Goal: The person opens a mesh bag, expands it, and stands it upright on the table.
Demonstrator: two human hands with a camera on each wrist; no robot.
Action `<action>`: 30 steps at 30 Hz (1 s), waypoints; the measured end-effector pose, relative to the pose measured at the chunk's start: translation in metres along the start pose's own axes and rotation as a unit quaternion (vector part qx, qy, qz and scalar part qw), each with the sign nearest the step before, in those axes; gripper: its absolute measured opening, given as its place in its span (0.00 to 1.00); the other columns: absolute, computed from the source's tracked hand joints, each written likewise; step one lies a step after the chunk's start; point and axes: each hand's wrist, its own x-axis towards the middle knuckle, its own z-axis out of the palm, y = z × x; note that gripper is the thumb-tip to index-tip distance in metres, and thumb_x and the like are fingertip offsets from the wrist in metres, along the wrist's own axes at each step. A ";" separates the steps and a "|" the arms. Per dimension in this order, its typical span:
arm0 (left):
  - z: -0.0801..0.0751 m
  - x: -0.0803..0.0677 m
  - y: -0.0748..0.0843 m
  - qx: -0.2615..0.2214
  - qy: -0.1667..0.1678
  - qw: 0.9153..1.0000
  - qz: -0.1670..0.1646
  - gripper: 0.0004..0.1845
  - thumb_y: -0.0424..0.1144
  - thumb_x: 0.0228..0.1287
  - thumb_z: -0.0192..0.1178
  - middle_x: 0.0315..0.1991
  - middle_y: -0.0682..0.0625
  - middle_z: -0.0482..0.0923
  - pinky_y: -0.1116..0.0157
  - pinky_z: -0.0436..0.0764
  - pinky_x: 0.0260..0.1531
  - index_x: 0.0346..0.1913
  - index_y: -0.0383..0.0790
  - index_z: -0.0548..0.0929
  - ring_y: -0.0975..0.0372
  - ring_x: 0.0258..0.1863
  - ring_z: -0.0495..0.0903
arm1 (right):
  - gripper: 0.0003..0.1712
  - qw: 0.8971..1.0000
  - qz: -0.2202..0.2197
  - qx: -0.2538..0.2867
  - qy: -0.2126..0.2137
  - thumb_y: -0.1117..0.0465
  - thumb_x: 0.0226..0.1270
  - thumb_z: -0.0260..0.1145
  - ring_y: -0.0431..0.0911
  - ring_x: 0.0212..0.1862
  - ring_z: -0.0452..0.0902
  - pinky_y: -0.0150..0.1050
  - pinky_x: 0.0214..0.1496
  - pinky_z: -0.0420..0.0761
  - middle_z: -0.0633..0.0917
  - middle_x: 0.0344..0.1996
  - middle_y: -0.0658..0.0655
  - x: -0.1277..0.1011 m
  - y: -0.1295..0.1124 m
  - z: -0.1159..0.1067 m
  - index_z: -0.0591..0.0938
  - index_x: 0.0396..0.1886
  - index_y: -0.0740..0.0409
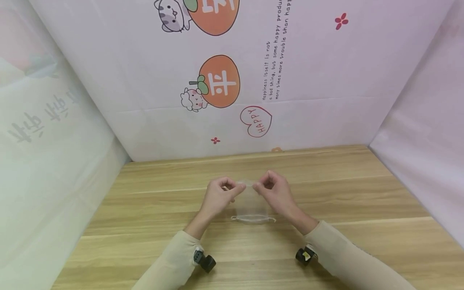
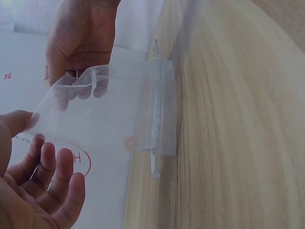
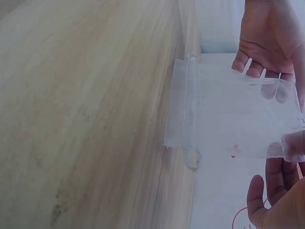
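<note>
1 span of open table lies at left; left grip pinches an upper corner of a sheer drawstring pouch, held between, drawstring edge lowermost. Step in hand, apparently: spreading; next move likely calls for even tension. Right grip pinches the opposite corner; room continues to the table's right edge.
</note>
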 end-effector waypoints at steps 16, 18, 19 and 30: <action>0.006 0.003 0.002 0.014 0.028 0.999 0.007 0.10 0.40 0.62 0.71 0.25 0.50 0.80 0.68 0.79 0.20 0.29 0.37 0.85 0.61 0.20 0.79 | 0.11 1.000 0.022 -0.003 0.000 0.69 0.61 0.74 0.45 0.28 0.73 0.30 0.29 0.74 0.80 0.26 0.56 0.001 0.006 0.000 0.79 0.37 0.65; 0.006 0.003 0.002 0.011 0.035 0.999 0.005 0.10 0.39 0.61 0.71 0.25 0.50 0.80 0.67 0.79 0.20 0.29 0.37 0.84 0.60 0.19 0.79 | 0.13 0.999 0.037 -0.005 -0.012 0.64 0.62 0.75 0.44 0.29 0.74 0.31 0.30 0.75 0.80 0.26 0.55 0.001 0.006 0.000 0.80 0.42 0.63; 0.005 0.003 0.002 0.010 0.039 0.999 0.003 0.10 0.39 0.61 0.71 0.25 0.50 0.80 0.67 0.79 0.20 0.28 0.37 0.84 0.60 0.19 0.79 | 0.14 0.999 0.044 -0.008 -0.018 0.61 0.64 0.74 0.44 0.29 0.75 0.32 0.30 0.75 0.80 0.26 0.55 0.000 0.006 -0.001 0.80 0.43 0.62; 0.005 0.006 0.003 -0.008 0.058 0.998 -0.007 0.08 0.34 0.59 0.71 0.25 0.49 0.79 0.68 0.81 0.20 0.29 0.35 0.83 0.61 0.17 0.78 | 0.10 0.998 0.052 -0.004 -0.023 0.57 0.72 0.68 0.48 0.33 0.80 0.35 0.34 0.81 0.85 0.31 0.57 0.000 0.005 -0.005 0.85 0.40 0.61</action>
